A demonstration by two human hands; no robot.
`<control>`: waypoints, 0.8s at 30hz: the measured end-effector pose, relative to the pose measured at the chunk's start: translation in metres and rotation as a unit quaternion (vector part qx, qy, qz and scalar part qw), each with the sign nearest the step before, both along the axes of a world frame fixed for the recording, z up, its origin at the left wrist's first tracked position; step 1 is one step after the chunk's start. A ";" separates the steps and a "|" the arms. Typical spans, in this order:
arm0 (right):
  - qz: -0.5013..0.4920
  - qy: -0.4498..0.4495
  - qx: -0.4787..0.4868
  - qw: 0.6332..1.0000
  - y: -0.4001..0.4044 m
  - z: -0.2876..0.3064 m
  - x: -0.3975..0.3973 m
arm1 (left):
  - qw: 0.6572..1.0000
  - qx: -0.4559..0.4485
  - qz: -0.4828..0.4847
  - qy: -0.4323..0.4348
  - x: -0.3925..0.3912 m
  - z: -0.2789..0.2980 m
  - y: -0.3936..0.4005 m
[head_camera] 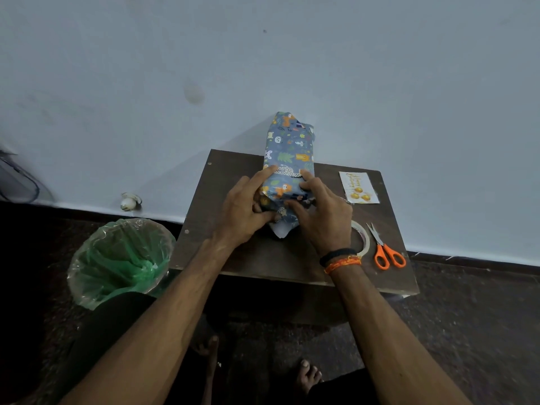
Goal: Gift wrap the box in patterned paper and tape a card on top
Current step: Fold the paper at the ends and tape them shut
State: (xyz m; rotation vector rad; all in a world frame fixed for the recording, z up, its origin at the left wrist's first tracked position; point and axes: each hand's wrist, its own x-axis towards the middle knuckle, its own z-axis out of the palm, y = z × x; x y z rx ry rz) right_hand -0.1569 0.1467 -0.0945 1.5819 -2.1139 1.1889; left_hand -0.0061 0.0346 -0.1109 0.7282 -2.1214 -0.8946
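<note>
table (pixel 233 258): dark wood, against wall | bin (pixel 87 258): beside table, green liner inside | box (pixel 289 147): in blue animal-print paper, lengthwise mid-table | left hand (pixel 244 210), right hand (pixel 324 217): fingers curled, gripping paper folds at box's near end | scissors (pixel 387 249), tape roll (pixel 363 241) | card (pixel 358 187): gold script unreadable

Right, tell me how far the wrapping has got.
Done: patterned paper covers the box along its length. In hand: both hands, left and right, are folding the near end flaps, with a white paper tip still sticking out. Left: taping that end with the tape, then fixing the card, which lies on the table.
</note>
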 end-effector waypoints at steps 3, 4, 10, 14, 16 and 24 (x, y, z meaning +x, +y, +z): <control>-0.003 -0.005 0.001 1.000 0.000 0.000 0.000 | 0.999 0.042 -0.019 0.023 0.008 0.009 0.000; -0.005 -0.009 0.002 1.000 0.000 0.001 0.000 | 0.998 0.052 -0.012 0.037 0.010 0.012 0.001; -0.010 -0.014 0.004 1.000 0.000 0.001 0.000 | 0.990 0.078 0.049 0.105 0.005 0.018 0.010; -0.011 -0.011 0.004 1.000 -0.001 0.000 -0.001 | 0.992 0.035 0.062 0.109 0.003 0.018 0.012; -0.011 -0.006 0.001 1.000 -0.001 -0.001 -0.001 | 0.994 0.000 0.056 0.098 0.004 0.017 0.011; -0.019 0.004 -0.003 1.000 -0.002 -0.006 -0.002 | 0.990 -0.103 0.071 0.057 0.002 0.012 0.005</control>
